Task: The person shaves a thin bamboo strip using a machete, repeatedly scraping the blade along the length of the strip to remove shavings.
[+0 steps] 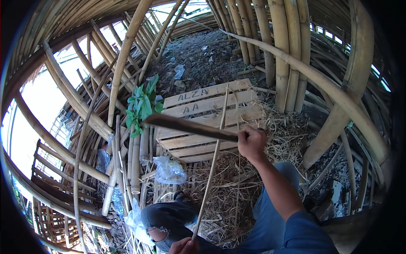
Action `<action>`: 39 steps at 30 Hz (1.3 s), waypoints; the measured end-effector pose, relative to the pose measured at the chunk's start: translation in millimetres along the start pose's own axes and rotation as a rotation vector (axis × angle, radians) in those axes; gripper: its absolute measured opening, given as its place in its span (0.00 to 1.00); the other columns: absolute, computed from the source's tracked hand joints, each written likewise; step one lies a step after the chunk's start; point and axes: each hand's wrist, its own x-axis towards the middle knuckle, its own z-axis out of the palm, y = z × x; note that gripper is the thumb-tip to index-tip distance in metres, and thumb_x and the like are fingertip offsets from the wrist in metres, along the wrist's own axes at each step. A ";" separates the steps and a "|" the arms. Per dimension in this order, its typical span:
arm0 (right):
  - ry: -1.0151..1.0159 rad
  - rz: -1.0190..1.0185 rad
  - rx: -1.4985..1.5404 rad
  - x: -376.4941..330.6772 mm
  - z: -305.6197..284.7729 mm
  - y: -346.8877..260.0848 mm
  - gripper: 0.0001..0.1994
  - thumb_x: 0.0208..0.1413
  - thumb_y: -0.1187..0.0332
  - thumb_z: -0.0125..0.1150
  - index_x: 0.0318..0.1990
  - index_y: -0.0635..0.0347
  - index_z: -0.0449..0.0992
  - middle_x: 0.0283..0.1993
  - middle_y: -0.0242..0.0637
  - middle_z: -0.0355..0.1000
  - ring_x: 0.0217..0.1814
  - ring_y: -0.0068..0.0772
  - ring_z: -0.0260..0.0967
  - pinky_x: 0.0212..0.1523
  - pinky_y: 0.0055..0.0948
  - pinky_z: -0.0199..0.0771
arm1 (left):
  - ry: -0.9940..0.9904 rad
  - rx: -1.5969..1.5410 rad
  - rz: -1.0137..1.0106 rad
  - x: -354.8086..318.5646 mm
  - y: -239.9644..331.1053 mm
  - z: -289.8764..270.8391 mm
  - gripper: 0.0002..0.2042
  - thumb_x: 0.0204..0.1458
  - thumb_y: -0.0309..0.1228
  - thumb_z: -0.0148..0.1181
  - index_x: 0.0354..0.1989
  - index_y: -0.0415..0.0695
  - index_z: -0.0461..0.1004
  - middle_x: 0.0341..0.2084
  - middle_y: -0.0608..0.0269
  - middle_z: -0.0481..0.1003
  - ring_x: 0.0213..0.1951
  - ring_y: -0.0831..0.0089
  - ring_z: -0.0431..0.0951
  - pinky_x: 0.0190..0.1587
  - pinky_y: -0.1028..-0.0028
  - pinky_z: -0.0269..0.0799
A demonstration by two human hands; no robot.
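Strip [212, 169] looks light and springy, likely splintery along its edges; left grip [184, 246] pinches its near end, a sound hold; right grip [252, 143] clenches the knife [186, 125].

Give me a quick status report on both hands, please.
Right hand gripping long blade. Left hand holding thin strip. Blade crosses strip in view; slatted wooden panel beyond.

The bamboo strip [210, 178] looks smooth, the plastic bag [169, 170] glossy
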 end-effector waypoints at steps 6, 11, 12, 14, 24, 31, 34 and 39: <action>0.060 0.346 -0.146 34.7 3.6 29.6 0.12 0.46 0.65 0.53 0.15 0.60 0.70 0.13 0.44 0.66 0.15 0.49 0.65 0.20 0.41 0.64 | 0.020 0.020 -0.229 -22.7 -13.8 -8.5 0.14 0.62 0.44 0.45 0.37 0.46 0.65 0.16 0.74 0.60 0.14 0.84 0.58 0.14 0.82 0.51; 0.014 0.325 -0.156 13.7 3.8 21.2 0.13 0.45 0.62 0.54 0.14 0.57 0.71 0.13 0.44 0.67 0.17 0.48 0.68 0.21 0.44 0.66 | 0.070 -0.059 -0.278 -27.2 -15.0 -10.6 0.13 0.62 0.44 0.45 0.38 0.46 0.65 0.14 0.75 0.59 0.14 0.84 0.57 0.13 0.82 0.50; 0.037 0.259 -0.152 9.1 1.6 23.8 0.13 0.45 0.62 0.55 0.15 0.58 0.71 0.13 0.43 0.67 0.17 0.47 0.68 0.21 0.43 0.67 | 0.059 -0.067 -0.277 -28.7 -14.7 -11.4 0.13 0.62 0.44 0.45 0.38 0.46 0.65 0.14 0.75 0.59 0.14 0.84 0.57 0.13 0.82 0.50; 0.043 0.296 -0.194 18.4 3.6 34.9 0.13 0.45 0.61 0.54 0.15 0.57 0.72 0.14 0.42 0.68 0.17 0.46 0.69 0.22 0.43 0.68 | 0.015 0.026 -0.271 -37.7 -9.1 -10.7 0.13 0.63 0.43 0.45 0.37 0.46 0.66 0.14 0.76 0.58 0.14 0.84 0.57 0.13 0.82 0.50; -0.104 0.974 0.103 33.9 14.3 57.5 0.26 0.54 0.45 0.54 0.19 0.62 0.69 0.17 0.36 0.69 0.16 0.38 0.67 0.20 0.38 0.68 | 0.244 -0.055 0.012 -29.1 -67.7 -52.6 0.12 0.63 0.39 0.46 0.36 0.43 0.69 0.15 0.76 0.60 0.16 0.87 0.56 0.17 0.82 0.51; -0.267 0.391 0.230 27.0 -25.8 19.7 0.18 0.51 0.58 0.66 0.25 0.62 0.68 0.17 0.33 0.66 0.17 0.28 0.63 0.21 0.30 0.62 | 0.108 0.044 0.195 73.6 29.2 -7.7 0.13 0.64 0.38 0.44 0.34 0.42 0.67 0.15 0.75 0.59 0.14 0.88 0.56 0.15 0.84 0.50; -0.035 0.007 -0.093 25.0 -31.6 -13.5 0.21 0.47 0.50 0.67 0.30 0.59 0.69 0.16 0.33 0.63 0.17 0.31 0.61 0.21 0.31 0.61 | 0.034 -0.076 0.191 106.1 54.7 3.6 0.12 0.64 0.38 0.43 0.36 0.43 0.66 0.15 0.76 0.56 0.14 0.86 0.53 0.15 0.83 0.48; -0.010 0.001 0.013 5.9 -20.0 -30.5 0.18 0.46 0.55 0.69 0.29 0.59 0.70 0.15 0.29 0.56 0.16 0.26 0.54 0.18 0.29 0.56 | -0.006 -0.184 0.137 140.2 88.4 25.1 0.12 0.65 0.39 0.41 0.37 0.43 0.66 0.17 0.76 0.55 0.16 0.86 0.53 0.17 0.82 0.47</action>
